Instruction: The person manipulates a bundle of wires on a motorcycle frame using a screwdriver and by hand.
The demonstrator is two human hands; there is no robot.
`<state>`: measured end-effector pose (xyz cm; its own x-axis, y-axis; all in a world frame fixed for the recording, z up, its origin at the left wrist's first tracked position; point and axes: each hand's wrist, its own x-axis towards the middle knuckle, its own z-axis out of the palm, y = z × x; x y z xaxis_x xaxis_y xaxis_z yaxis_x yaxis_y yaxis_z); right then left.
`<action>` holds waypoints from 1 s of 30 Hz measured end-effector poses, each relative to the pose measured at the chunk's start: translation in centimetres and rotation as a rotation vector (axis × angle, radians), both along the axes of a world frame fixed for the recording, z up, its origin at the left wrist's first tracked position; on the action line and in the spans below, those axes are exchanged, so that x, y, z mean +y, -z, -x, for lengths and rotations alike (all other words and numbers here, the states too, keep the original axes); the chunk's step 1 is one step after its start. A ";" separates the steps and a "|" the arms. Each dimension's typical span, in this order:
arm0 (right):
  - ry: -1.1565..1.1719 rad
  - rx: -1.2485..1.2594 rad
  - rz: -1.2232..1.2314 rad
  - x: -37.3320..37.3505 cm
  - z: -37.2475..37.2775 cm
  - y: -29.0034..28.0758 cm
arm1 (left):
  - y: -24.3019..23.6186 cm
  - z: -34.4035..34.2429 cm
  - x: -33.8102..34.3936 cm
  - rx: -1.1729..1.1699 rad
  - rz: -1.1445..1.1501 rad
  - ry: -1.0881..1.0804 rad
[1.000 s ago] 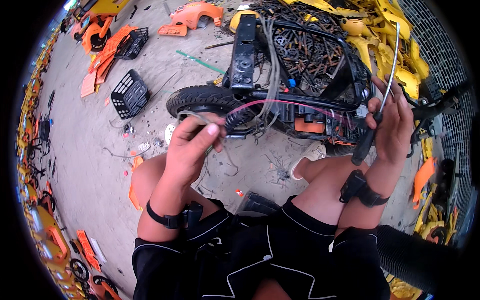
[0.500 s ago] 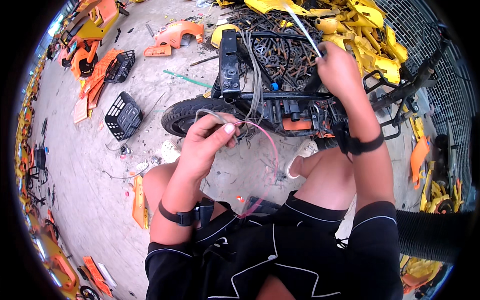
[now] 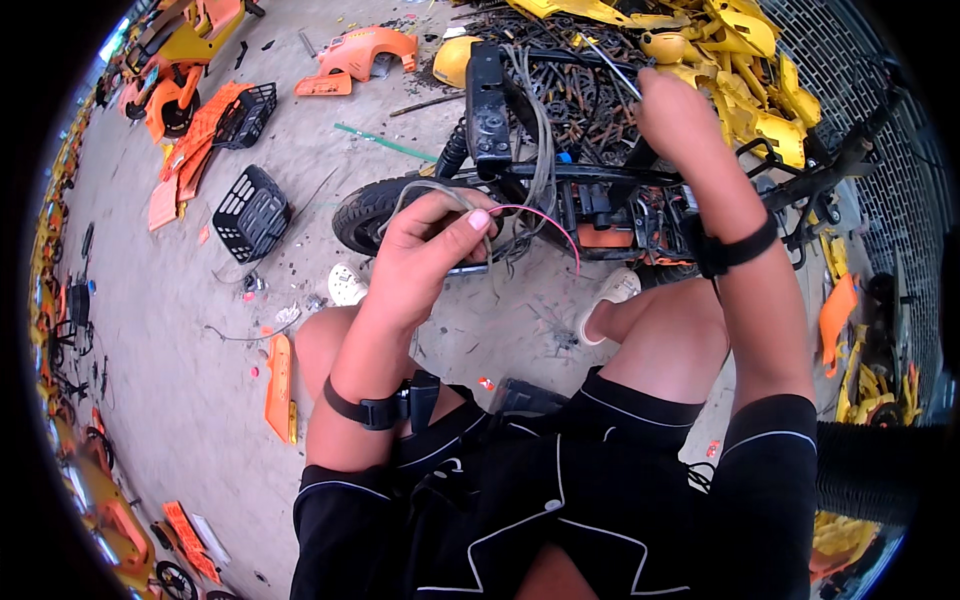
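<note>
My left hand (image 3: 425,255) pinches a loop of thin grey cable (image 3: 428,186) and a pink wire (image 3: 550,222), beside a black scooter frame (image 3: 490,125) and just in front of its tyre (image 3: 355,215). More grey cables (image 3: 538,120) hang over the frame. My right hand (image 3: 680,118) is raised at the frame's right rear, closed on a tool with a long thin metal shaft (image 3: 615,70); the hand covers most of its handle. The shaft points up-left over a heap of dark, rusty metal parts (image 3: 590,105).
Yellow body panels (image 3: 770,80) are piled behind on the right. Black baskets (image 3: 250,210) and orange panels (image 3: 360,55) lie on the concrete floor (image 3: 180,350) to the left. A ribbed black hose (image 3: 870,470) is beside my right leg, and a mesh wall (image 3: 850,90) curves along the right.
My right hand has swung up and leftward with the tool, turning back-of-hand up. The pink wire changed from a stretched line to a drooping arc. My left hand keeps its pinch.
</note>
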<state>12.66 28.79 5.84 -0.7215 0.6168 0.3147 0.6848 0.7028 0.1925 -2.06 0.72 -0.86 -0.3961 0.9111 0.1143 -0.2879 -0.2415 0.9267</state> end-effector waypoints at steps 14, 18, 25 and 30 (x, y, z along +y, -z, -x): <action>-0.543 0.296 1.316 -15.5 -3.9 1.0 | 1.1 -0.6 0.2 0.125 0.106 -0.096; -0.491 0.800 1.561 -15.5 -1.5 8.0 | 1.1 -1.1 0.4 0.157 0.133 -0.102; -0.434 1.066 1.847 -14.4 -1.0 7.2 | 2.0 -1.5 1.0 0.119 0.177 -0.026; -0.404 1.092 1.751 -13.9 -1.6 7.2 | 1.3 -1.5 1.4 0.088 0.171 0.072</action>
<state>14.30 14.87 -1.32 -0.8275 0.5615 0.0049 -0.1664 -0.2369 -0.9572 -0.58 2.16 -2.17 -0.3245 0.9458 -0.0130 -0.2150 -0.0604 0.9747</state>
